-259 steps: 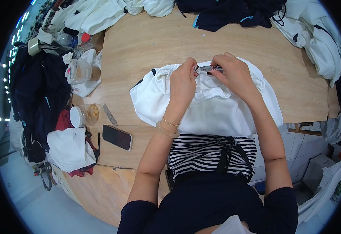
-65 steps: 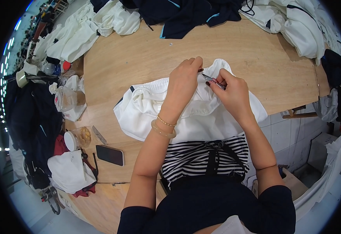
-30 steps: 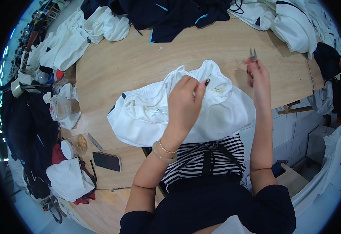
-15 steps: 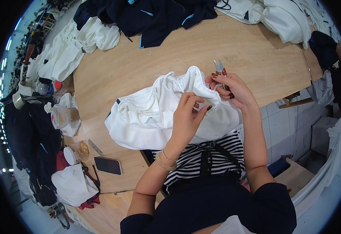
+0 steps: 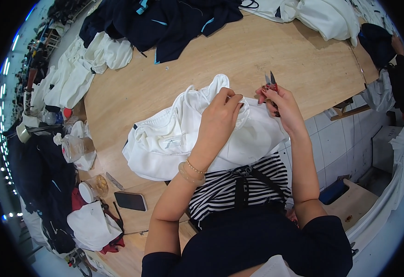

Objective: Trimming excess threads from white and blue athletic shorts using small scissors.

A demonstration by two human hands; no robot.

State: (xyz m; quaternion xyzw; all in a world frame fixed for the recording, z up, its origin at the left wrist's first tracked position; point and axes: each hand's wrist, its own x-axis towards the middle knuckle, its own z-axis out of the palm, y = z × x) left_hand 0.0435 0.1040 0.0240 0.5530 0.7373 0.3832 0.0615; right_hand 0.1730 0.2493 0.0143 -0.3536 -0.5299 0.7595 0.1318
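White garment [image 5: 183, 152] under left hand [image 5: 218, 115], gathered edge pinched in fingertips, right hand [image 5: 283, 104] closed round snips [image 5: 271, 82], just beside.

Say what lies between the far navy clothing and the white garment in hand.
In the head view, wooden tabletop lies between the navy clothing and the white garment, with a small pale scrap near the navy clothing.

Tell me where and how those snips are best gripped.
Take the snips by the red handles, probably coming from the near side. The pointed blades stand spread apart, aimed away from the person, and the right hand holds the snips below them. Coming from the far side would likely meet the tips first.
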